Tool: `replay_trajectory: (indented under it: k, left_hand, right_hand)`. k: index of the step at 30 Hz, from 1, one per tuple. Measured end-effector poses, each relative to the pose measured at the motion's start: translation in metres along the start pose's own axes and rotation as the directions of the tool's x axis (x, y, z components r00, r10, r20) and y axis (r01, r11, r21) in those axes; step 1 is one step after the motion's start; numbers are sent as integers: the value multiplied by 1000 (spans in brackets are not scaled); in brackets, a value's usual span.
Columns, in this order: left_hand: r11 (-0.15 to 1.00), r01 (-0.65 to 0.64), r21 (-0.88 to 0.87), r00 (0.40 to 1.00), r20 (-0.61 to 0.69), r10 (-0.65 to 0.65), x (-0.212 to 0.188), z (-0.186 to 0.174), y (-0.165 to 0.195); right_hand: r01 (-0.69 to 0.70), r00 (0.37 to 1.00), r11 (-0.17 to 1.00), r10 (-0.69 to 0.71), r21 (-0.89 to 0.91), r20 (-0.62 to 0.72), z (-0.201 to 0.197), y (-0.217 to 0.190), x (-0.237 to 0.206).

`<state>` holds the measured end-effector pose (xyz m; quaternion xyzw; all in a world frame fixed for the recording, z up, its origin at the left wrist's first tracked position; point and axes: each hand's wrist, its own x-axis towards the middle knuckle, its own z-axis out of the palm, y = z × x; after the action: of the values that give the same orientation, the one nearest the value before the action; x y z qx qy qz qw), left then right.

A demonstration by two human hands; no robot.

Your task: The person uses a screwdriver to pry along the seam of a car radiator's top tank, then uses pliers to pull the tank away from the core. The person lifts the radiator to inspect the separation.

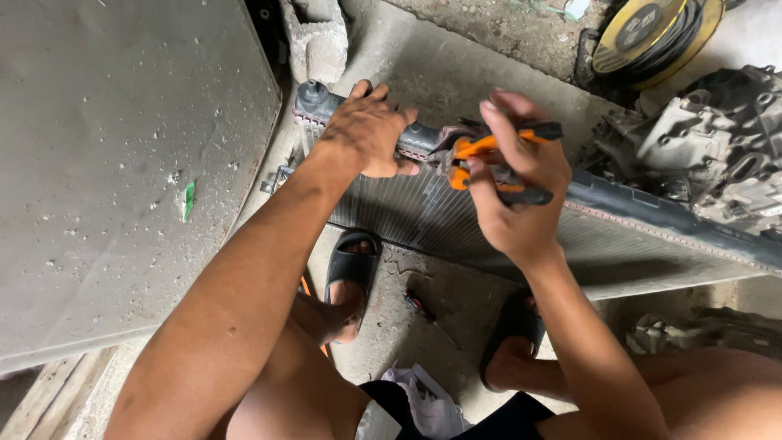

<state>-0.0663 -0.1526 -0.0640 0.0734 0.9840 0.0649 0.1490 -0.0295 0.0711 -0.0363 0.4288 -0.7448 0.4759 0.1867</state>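
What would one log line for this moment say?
left hand: grips radiator top | right hand: holds orange-handled pliers at radiator edge | floor: screwdriver

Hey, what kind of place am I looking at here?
Probably a car repair workshop or yard. The left hand steadies a finned metal radiator with a black plastic tank on bare concrete floor, the right hand works orange-handled pliers, and a grey metal engine part lies nearby.
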Motion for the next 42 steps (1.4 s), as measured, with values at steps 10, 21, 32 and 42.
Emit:
replay_trajectory:
  k: [10, 21, 32, 42]
  left_hand:
    - [999, -1, 44, 1000, 28, 0, -2, -5, 0]
    - [1000, -11, 19, 1000, -4, 11, 10, 8, -5]
    - [1000, 2, 17, 1000, 30, -2, 5, -2, -2]
    - [998, -4, -68, 992, 122, 12, -26, -18, -6]
  right_hand:
    - [79, 993, 995, -73, 61, -90, 22, -1, -13]
    - [334, 937, 881, -349, -335, 18, 44, -4, -13]
    - [228, 968, 961, -241, -153, -73, 40, 26, 25]
    - [-23, 998, 980, 11, 198, 65, -6, 30, 37]
